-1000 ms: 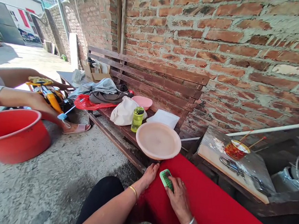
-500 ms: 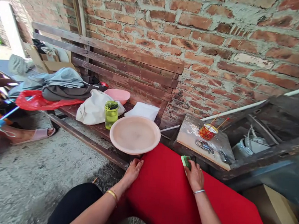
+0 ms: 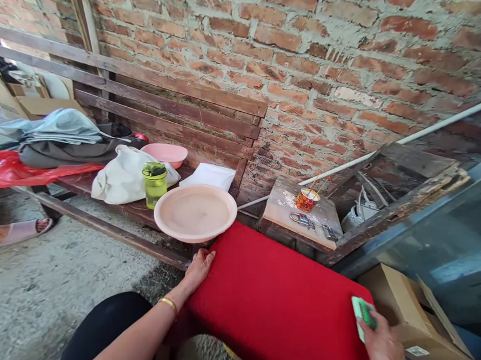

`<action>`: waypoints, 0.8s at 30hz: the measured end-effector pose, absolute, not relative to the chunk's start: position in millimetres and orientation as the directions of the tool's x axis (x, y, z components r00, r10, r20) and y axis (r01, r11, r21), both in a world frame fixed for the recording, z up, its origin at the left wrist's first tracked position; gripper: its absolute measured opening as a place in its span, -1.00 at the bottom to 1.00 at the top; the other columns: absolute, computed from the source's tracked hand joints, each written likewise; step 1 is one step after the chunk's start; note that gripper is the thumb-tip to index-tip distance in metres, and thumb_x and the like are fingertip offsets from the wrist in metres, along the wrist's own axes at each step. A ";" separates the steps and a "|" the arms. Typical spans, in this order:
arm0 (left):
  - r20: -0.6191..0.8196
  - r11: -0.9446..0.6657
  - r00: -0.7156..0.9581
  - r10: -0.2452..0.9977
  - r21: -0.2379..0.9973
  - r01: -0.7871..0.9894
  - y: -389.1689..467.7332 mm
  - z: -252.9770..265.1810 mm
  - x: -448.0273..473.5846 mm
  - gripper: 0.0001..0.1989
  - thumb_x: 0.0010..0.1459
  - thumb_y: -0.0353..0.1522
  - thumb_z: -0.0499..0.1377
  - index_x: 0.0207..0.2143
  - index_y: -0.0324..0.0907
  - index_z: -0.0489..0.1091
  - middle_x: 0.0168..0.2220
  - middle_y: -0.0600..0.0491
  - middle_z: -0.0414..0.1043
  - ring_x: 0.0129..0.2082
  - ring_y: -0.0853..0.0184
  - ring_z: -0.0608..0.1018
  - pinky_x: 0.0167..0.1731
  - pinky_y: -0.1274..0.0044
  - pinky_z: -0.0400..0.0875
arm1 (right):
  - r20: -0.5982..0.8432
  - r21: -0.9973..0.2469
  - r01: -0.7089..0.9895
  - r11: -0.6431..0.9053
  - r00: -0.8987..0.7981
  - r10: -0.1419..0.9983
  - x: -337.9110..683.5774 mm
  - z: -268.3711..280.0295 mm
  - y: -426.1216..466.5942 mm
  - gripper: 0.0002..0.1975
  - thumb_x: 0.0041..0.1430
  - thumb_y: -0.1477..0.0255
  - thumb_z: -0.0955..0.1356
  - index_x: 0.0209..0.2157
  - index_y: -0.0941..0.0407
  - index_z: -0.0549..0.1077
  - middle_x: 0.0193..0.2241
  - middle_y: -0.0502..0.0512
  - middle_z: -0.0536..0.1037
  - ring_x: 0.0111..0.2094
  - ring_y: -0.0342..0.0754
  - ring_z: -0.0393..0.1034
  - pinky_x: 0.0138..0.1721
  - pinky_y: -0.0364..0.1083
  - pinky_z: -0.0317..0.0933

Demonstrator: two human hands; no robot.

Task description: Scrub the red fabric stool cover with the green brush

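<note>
A bright red cloth (image 3: 273,293) lies smooth over a low table or board. At its near left corner, my left hand (image 3: 200,267) is closed on the cloth-covered edge, fingers partly hidden. My right hand (image 3: 386,344) grips a green scrub brush (image 3: 366,315) at the right end of the cloth; its underside is hidden. Just beyond my left hand stands a wide, pale pink basin (image 3: 196,215) of cloudy liquid, on the end of the bench.
The wooden bench (image 3: 115,235) also bears a green bottle (image 3: 154,187), a white cloth bag (image 3: 120,176), a pink bowl (image 3: 167,153) and folded clothes. Past the cloth, a small board (image 3: 280,205) carries a red-patterned cup (image 3: 306,199) and a padlock (image 3: 301,220). A cardboard box (image 3: 401,309) sits at right. Someone's sandalled foot (image 3: 23,233) shows at left.
My right hand has swept the brush from the far edge of the cloth to its right end. My left hand keeps its hold at the corner. The view has turned right.
</note>
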State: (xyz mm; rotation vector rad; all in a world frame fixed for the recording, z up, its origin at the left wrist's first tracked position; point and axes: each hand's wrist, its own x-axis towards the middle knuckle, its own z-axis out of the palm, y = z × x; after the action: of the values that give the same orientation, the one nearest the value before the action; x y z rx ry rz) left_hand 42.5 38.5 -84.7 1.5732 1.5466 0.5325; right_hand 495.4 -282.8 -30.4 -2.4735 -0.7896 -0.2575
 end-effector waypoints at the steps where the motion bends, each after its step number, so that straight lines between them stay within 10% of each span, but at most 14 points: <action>1: -0.257 0.120 0.146 0.955 0.789 0.602 38.5 -84.5 43.1 -0.65 0.34 -0.14 -0.02 -0.05 -0.20 0.33 -0.03 -0.17 0.48 -0.01 0.17 0.54 -0.02 0.43 0.37 | 0.356 -0.435 0.642 -0.631 0.766 0.535 470.6 -32.1 -273.1 -0.54 0.05 -0.06 0.16 -0.26 -0.08 0.46 -0.51 0.19 0.43 -0.45 0.36 0.43 -0.36 0.31 0.25; 11: -0.257 0.097 0.150 0.955 0.745 0.660 39.9 -89.1 43.5 -0.63 0.37 -0.15 -0.08 0.01 -0.21 0.29 0.06 -0.24 0.41 0.07 0.12 0.51 0.03 0.38 0.35 | 0.232 -0.372 0.927 -0.053 0.149 0.961 217.2 -51.5 -162.3 -0.62 0.23 0.38 0.31 0.08 -0.15 0.43 -0.04 0.04 0.54 -0.01 0.06 0.42 0.10 0.09 0.24; 24: -0.284 0.124 0.119 0.952 0.708 0.695 36.3 -81.3 48.8 -0.58 0.35 -0.09 -0.06 0.04 -0.19 0.28 0.06 -0.25 0.40 0.00 0.11 0.57 0.00 0.37 0.38 | 0.425 -0.274 0.698 -0.662 0.705 0.568 449.8 -32.3 -299.2 -0.48 0.12 -0.03 0.07 -0.26 -0.03 0.48 -0.53 0.19 0.41 -0.52 0.28 0.41 -0.41 0.25 0.26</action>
State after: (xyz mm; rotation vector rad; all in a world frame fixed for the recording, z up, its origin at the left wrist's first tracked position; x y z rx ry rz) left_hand 48.8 36.3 -81.3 1.6314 1.6360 0.4226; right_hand 449.8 -299.2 -32.3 -2.4950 -0.9781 -0.4252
